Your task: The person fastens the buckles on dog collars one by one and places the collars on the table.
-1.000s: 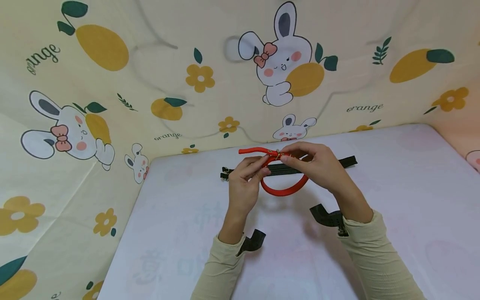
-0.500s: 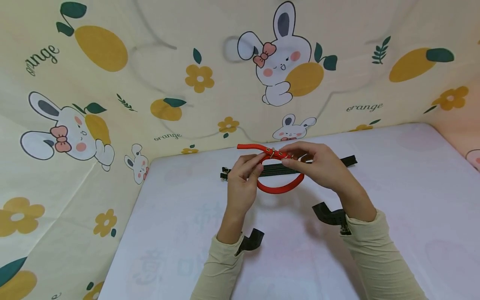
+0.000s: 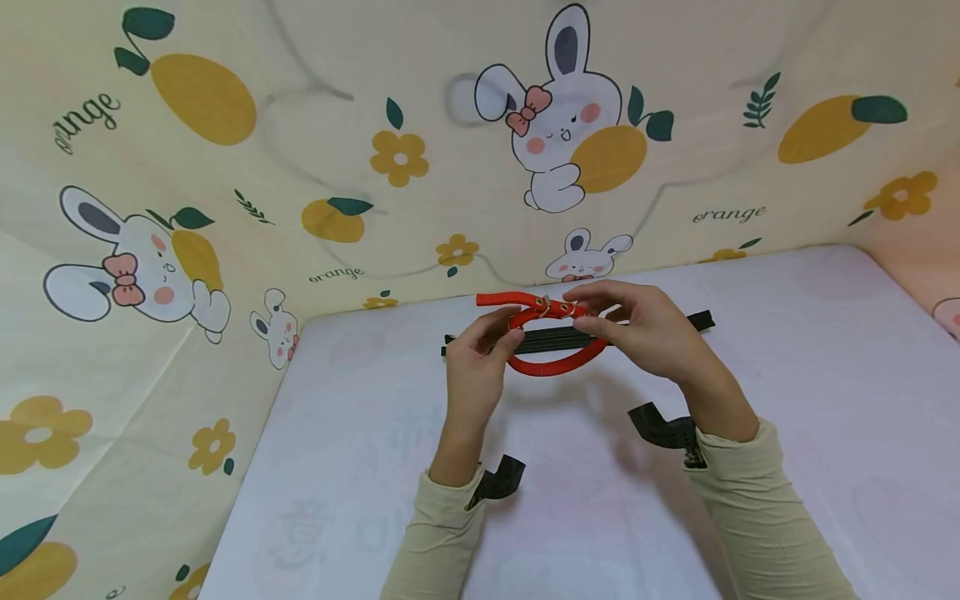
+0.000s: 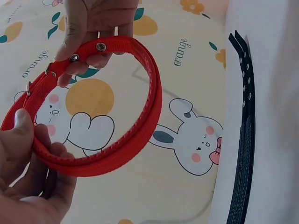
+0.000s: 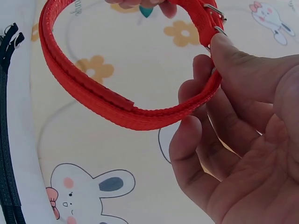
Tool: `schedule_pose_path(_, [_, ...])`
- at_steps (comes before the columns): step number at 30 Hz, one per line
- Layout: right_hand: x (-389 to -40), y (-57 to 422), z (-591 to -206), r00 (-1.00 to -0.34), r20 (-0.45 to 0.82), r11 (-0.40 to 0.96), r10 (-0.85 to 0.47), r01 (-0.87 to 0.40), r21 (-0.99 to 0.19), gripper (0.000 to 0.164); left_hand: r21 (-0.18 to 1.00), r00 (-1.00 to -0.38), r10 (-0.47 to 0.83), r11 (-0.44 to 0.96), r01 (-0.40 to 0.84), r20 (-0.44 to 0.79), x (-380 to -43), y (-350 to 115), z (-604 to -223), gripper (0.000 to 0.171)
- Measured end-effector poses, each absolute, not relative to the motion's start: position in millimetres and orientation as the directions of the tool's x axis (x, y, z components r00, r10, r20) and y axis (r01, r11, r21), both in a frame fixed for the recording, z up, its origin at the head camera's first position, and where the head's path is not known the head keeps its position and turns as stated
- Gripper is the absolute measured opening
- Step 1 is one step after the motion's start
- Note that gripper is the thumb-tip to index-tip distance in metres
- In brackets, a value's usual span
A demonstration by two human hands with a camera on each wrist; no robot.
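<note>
A red pet collar (image 3: pixel 551 369), buckled into a loop, is held up over the table between both hands. My left hand (image 3: pixel 474 358) pinches its left side, thumb on the band near the metal buckle (image 4: pixel 29 88). Past that hand, the collar's loose tail (image 3: pixel 498 298) sticks out to the left. On the other side my right hand (image 3: pixel 641 329) grips the band, its thumb by a metal ring (image 5: pixel 219 31) and the fingers behind. Metal eyelets (image 4: pixel 101 46) show along the strap, and the padded inner lining (image 5: pixel 117 100) faces the wrist views.
Behind the collar, black straps (image 3: pixel 555 340) lie side by side on the white table (image 3: pixel 360 467), with metal eyelets and rings at their ends. A cloth wall (image 3: pixel 420 75) printed with rabbits and oranges rises at the table's back and left edges.
My left fingers have drawn back from the buckle to the left side of the loop. The collar has shifted slightly left and tilted, baring the buckle. My right hand keeps its grip.
</note>
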State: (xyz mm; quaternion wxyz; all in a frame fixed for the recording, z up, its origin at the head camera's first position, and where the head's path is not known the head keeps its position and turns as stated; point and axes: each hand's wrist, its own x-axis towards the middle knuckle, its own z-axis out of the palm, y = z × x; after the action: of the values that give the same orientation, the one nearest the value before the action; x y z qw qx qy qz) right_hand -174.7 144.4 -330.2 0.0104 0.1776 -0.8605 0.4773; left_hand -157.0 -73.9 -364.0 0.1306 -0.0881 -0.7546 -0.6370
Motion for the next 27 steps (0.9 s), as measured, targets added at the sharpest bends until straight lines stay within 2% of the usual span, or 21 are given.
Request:
schedule_pose_path(8, [-173.2,146.9,-329.5,-0.939,0.162,0.492,-0.305,-0.301,-0.817,0.030,0.940,-0.945,-0.107,0.182,0.287,0.309,-157.6,-75.7,-363.5,0.026])
schedule_pose_path(17, [-175.9,150.3,-333.3,-0.927,0.188,0.492,-0.325,-0.335,-0.804,0.027,0.945,-0.948,-0.119,0.184,0.270,0.294,-159.7,-76.2,-363.6,0.027])
schedule_pose_path(27, [-176.1,151.8,-334.1,-0.921,0.190,0.484,-0.340,-0.345,-0.804,0.023,0.971,-0.964,-0.129,0.095,0.220,0.232,-160.0,-75.1,-366.9,0.030])
